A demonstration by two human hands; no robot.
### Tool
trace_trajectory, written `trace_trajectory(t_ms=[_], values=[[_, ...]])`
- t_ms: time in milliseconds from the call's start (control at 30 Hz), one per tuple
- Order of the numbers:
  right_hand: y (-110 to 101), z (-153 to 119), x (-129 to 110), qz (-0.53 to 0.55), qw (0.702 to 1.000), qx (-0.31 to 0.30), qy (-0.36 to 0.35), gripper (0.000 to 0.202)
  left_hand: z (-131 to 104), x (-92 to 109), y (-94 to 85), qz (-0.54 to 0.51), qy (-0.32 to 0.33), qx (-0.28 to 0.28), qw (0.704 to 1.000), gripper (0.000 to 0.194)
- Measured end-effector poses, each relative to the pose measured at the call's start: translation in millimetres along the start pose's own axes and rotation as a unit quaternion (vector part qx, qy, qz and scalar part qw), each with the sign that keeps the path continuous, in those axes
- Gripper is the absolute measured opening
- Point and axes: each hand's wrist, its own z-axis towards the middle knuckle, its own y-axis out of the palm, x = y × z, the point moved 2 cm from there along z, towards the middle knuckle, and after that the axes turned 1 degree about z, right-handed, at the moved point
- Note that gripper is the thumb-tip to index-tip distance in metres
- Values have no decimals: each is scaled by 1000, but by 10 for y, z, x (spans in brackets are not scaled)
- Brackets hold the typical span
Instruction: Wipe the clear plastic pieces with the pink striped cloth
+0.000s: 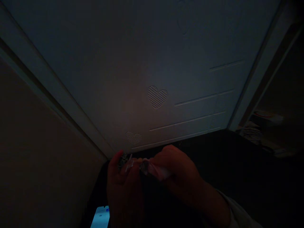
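My left hand [125, 186] is raised low in the middle of the dim head view, its fingers curled round a small clear plastic piece [129, 163]. Close beside it, my right hand [181, 171] grips a pale pinkish, soft-looking thing [159, 171], perhaps cloth, tissue or a wrapper. Between the two hands a small shiny, see-through part [144, 167] catches some light. Whether it belongs to the clear piece or to the pinkish thing I cannot tell. Darkness hides most fingertips.
A white door [133, 69] with carved hearts and grooves stands ahead. The floor [213, 167] below is dark. A lit phone [101, 218] lies at lower left, by a brownish wall [42, 152]. Pale, unclear items [266, 117] lie beyond the frame on the right.
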Motion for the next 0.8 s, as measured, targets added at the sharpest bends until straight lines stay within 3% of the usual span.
trace_trajectory(t_ms=[333,633,800], values=[[-22,-19,-14,47,998,8,38,17,-118,103,120,6,6,-7,1000,44],[5,-6,-11,29,999,28,21,11,-9,13,36,43,16,-34,998,43],[41,-40,23,-19,1000,11,-13,18,-12,58,97,65,-5,-45,997,18]])
